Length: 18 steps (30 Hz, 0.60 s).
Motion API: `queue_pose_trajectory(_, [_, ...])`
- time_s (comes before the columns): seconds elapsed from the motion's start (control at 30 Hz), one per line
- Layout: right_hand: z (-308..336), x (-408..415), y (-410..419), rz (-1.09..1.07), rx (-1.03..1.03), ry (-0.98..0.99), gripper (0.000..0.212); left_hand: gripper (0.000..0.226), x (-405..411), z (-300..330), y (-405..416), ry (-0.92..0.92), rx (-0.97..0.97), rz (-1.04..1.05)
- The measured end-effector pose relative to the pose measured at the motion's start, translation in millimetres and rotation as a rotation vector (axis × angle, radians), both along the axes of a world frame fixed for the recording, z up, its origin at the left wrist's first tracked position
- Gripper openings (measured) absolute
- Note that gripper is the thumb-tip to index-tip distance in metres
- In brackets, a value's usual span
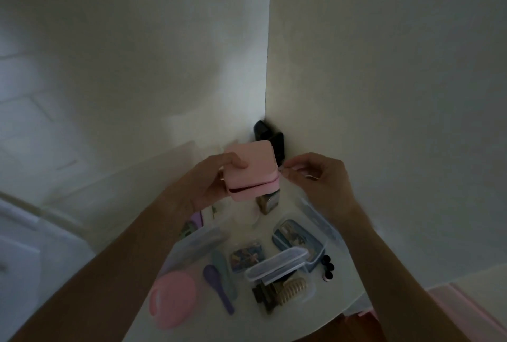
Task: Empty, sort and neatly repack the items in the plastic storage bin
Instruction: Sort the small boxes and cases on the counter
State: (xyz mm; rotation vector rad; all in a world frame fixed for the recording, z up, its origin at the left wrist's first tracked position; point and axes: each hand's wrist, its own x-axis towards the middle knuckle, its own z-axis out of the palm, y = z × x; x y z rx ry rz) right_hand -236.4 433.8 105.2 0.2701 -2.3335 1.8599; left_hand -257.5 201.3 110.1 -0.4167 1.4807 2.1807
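My left hand (216,180) grips a small pink zippered case (253,170), held up above the white table (274,325); its thumb lies across the lid. The case's zipper is partly undone along the front edge. My right hand (318,177) pinches the zipper pull at the case's right corner. Below lie sorted items: a pink round brush (172,299), a purple spoon (216,287), a teal spoon (223,262), a small printed tin (247,258), a blue printed case (295,237), a clear lidded container (277,263) and hair claws (285,291).
The table stands in a wall corner, where dark objects (270,136) sit at the back. Clear plastic bin parts (315,212) lie to the right, a clear lid (197,240) to the left. Three small dark bottles (327,267) stand near the right edge. A brown tin (267,201) is below the case.
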Motion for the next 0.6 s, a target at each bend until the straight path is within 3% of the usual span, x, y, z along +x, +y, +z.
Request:
queue_pose_trajectory(0.17, [-8,0,0,-0.028,0.044,-0.009,0.015,0.057,6,0,8,0.025,-0.057,0.02])
queue_pose_trajectory(0.33, [-8,12,-8,0.16,0.281,0.059,0.079,0.077,7,-9,25,0.087,-0.111,0.064])
queue_pose_trajectory(0.43, [-4,8,-8,0.191,0.266,0.109,0.072,0.078,14,-11,30,0.128,-0.013,0.012])
queue_pose_trajectory(0.53, [6,2,4,0.258,0.19,-0.044,0.062,0.08,21,-21,24,0.229,0.026,-0.052])
queue_pose_trajectory(0.6, [11,-3,14,0.327,0.157,-0.149,0.06,0.086,25,-28,21,0.313,-0.064,-0.041])
